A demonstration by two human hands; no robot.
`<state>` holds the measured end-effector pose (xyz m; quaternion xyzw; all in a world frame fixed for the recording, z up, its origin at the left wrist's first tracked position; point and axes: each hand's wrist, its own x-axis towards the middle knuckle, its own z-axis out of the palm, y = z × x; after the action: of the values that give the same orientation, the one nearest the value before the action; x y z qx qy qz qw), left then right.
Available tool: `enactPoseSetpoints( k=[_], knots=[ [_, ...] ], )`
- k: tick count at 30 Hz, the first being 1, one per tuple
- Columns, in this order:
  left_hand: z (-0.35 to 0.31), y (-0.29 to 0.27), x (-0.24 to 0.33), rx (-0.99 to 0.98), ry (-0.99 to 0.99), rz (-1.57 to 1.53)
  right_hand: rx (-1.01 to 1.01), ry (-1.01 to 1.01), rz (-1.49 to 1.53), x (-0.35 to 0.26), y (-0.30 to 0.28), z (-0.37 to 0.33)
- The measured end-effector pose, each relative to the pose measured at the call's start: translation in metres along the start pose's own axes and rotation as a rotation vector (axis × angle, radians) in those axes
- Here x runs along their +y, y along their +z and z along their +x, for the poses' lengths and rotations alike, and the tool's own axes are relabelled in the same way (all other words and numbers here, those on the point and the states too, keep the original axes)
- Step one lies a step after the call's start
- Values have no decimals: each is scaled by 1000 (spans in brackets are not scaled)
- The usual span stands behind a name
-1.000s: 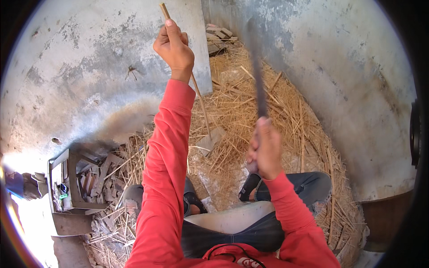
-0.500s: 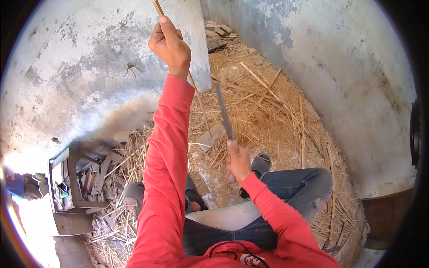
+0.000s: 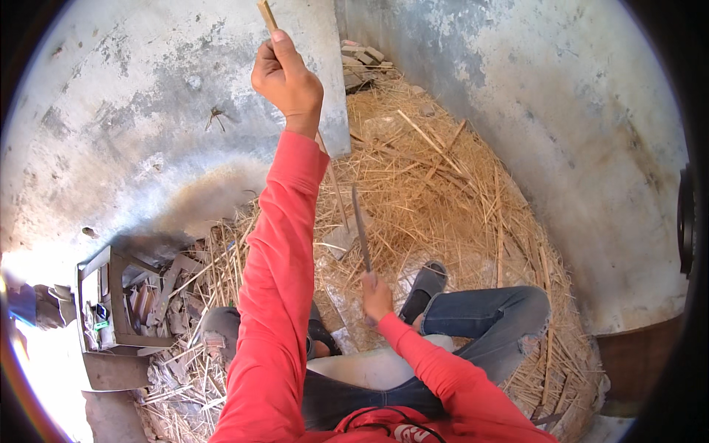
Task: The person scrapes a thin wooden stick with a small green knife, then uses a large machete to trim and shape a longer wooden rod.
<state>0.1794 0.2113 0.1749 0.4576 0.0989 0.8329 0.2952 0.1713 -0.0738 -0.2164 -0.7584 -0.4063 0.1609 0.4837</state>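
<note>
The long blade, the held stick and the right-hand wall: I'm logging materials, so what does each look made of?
The long blade looks like metal, perhaps steel, with a dull finish: thin and grey. The held stick seems split bamboo or wood, unpainted: slender and tan. The right-hand wall is likely plaster or cement, its coating worn: grey blotches mark the pale surface.

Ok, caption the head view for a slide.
Left hand grips a slanted stick, right hand a blade, above scattered slivers.
</note>
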Motion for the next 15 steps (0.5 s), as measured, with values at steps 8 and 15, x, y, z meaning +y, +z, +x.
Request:
enactPoseSetpoints(
  k=[8,15],
  knots=[
    [5,-9,0,-5,17,-65,90,-66,861,-203,-96,96],
    [9,-3,-6,-40,-59,-135,-168,209,3,45,23,-29]
  ],
)
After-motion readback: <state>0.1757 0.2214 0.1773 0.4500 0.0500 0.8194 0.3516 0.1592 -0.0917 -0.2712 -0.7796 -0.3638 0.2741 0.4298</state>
